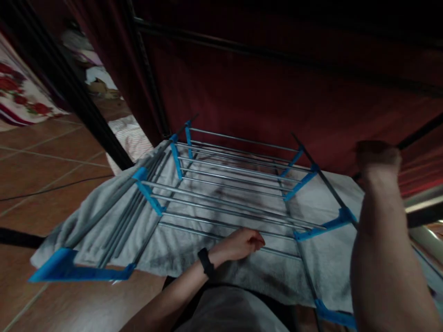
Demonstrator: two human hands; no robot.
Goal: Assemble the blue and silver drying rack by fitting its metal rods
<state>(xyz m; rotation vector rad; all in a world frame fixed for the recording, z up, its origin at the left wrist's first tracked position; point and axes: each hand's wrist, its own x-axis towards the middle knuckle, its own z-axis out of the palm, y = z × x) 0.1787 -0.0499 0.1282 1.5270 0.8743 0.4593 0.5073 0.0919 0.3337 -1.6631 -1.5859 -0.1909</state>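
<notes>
A partly assembled rack (pixel 224 203) of thin grey metal tubes lies on a grey blanket. Blue plastic connectors (pixel 148 191) join its tubes at both sides. My left hand (pixel 242 243), with a black band on the wrist, is closed with fingers curled, over the near tubes; what is inside the fingers, if anything, is hidden. Raised at the right is my right hand (pixel 379 157), beside a dark frame pole (pixel 422 131) and off the rack; motion blur smears its fingers. Several loose grey tubes (pixel 128 221) lie at the left, near a large blue end piece (pixel 65 267).
The grey blanket (pixel 86 216) is spread under the rack, in a black metal frame (pixel 93 115) hung with dark red cloth (pixel 242 87). Brown floor tiles (pixel 44 170) with a thin cable lie to the left. Another blue connector (pixel 334 316) is at bottom right.
</notes>
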